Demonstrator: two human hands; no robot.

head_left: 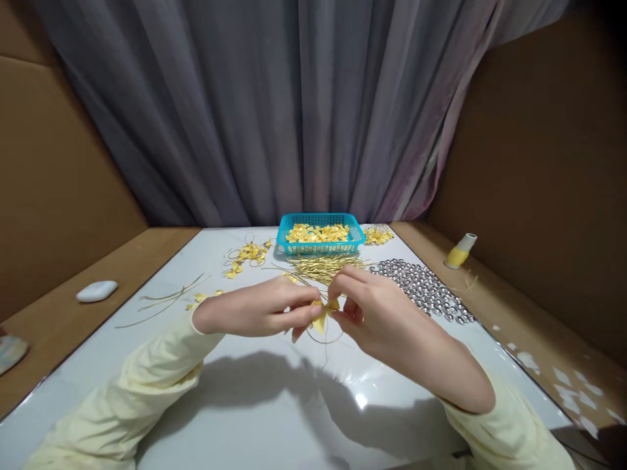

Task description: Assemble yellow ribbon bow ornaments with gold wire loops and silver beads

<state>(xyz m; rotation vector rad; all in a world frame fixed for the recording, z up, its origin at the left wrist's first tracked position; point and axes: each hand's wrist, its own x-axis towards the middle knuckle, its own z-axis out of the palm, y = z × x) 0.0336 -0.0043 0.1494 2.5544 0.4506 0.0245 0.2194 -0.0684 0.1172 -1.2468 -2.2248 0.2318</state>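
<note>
No lettering, label, brand, number or sign can be read: none on the yellow-and-white bottle (459, 253) out to the right of the right grip (375, 305), the white rounded object (96, 291) left of the left grip (267, 308), or the blue basket (321, 249) beyond both.

The white table top (255, 424) is shiny and reflects a bright spot of light. At its far end stands a blue basket (321, 249), with a yellow heap (378, 235) at its right and yellow pieces (252, 252) at its left. Nearer lie golden strands (323, 267), silver beads (424, 287) rightward, and loose strands (164, 299) leftward
</note>
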